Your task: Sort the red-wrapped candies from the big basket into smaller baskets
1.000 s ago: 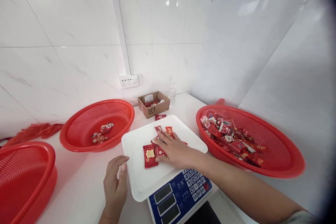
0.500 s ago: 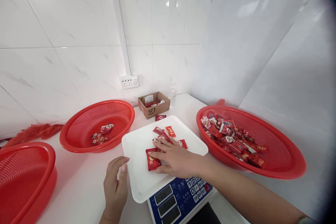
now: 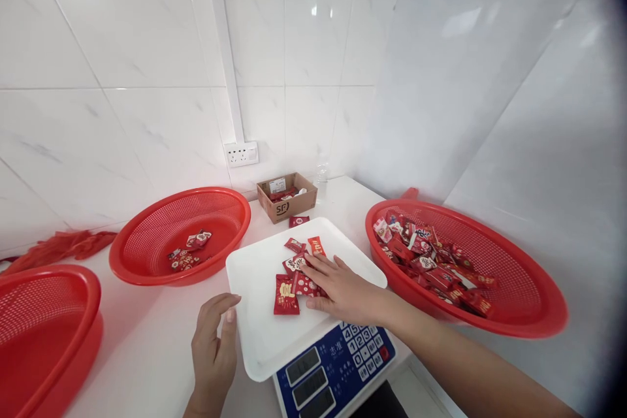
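Several small red wrapped packets lie on the white tray of a digital scale. My right hand is spread flat over the right side of them, its fingers covering part of a dotted packet. To its left, a red packet with gold print lies uncovered. An orange-red packet is just beyond my fingertips. My left hand is beside the tray's left edge, fingers curved and apart from the thumb, with nothing in it.
On the right, a red basket holds many packets. Another red basket at left holds several, and a third is nearer. A cardboard box and a loose packet are behind the tray. Red netting lies far left.
My right hand has shifted right across the packets, uncovering the dotted one and the gold-printed one. The packets under it have moved slightly. My left hand has stayed in place.
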`<state>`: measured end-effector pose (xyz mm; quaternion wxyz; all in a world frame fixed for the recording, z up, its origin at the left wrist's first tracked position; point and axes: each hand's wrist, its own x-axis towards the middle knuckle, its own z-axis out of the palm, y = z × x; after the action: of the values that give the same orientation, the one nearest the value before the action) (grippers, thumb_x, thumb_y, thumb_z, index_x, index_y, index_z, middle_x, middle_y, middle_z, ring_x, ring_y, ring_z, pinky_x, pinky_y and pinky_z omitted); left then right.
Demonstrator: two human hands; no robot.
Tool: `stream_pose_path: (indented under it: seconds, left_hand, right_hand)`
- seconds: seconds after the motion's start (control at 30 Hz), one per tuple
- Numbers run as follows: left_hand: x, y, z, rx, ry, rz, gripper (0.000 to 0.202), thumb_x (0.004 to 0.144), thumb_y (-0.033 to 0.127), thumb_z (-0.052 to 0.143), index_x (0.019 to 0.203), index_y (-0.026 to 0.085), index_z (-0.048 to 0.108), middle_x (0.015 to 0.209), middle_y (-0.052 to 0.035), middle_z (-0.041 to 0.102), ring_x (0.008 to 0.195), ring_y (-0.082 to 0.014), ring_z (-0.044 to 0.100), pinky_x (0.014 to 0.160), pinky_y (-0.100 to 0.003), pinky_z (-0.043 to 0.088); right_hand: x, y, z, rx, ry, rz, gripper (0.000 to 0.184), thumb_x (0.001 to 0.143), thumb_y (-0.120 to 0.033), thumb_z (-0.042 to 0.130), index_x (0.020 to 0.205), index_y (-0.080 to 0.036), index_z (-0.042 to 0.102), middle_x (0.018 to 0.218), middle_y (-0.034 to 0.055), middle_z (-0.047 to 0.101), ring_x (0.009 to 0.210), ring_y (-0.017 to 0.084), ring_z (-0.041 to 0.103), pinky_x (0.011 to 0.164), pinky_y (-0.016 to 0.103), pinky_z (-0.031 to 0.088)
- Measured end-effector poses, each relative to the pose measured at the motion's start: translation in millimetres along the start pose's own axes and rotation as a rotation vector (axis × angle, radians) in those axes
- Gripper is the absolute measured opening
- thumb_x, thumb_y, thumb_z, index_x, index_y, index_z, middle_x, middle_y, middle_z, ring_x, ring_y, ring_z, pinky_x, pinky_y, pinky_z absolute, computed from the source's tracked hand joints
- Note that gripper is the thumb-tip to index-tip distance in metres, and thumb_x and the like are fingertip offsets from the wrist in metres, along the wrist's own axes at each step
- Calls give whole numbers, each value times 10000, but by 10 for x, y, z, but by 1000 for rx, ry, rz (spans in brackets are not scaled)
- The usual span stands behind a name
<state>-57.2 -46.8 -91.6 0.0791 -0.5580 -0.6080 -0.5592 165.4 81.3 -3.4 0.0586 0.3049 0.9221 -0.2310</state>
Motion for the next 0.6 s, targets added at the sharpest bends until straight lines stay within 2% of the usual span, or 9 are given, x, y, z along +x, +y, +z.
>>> stream_pose_path:
  seconds: [0.2,0.37,0.47,0.6]
  left_hand:
    - [5,-6,-10,18,-1,-13,196,895,236,408,939,199,596,916,-54,620,884,-184,571,747,-303,484]
    - [16,8,-4,24,5,-17,196,890,243,415,928,199,603,907,-56,628,866,-192,581,731,-309,492]
    - [14,11,-2,27,11,-20,195,889,246,416,927,202,603,903,-54,631,861,-192,585,726,-308,494]
    - [10,16,-5,28,10,-2,190,887,238,420,929,202,602,905,-55,631,865,-191,585,728,-304,494]
  right_hand:
    - [-23,-54,-38,-8,17,-22,773,854,-664,237,1434,-153,230,1515,107,95,1389,271,30,1105,501,54]
    - [48,-59,-51,-36,42,-39,723,852,-640,320,1437,-227,220,1519,73,94,1383,300,18,1094,536,42]
    - [71,-50,-37,-66,37,-20,704,855,-632,325,1430,-232,245,1510,93,148,1382,306,29,1084,556,36]
    - [35,-37,-40,-101,48,7,731,856,-640,304,1424,-182,266,1496,140,186,1382,301,63,1086,547,30]
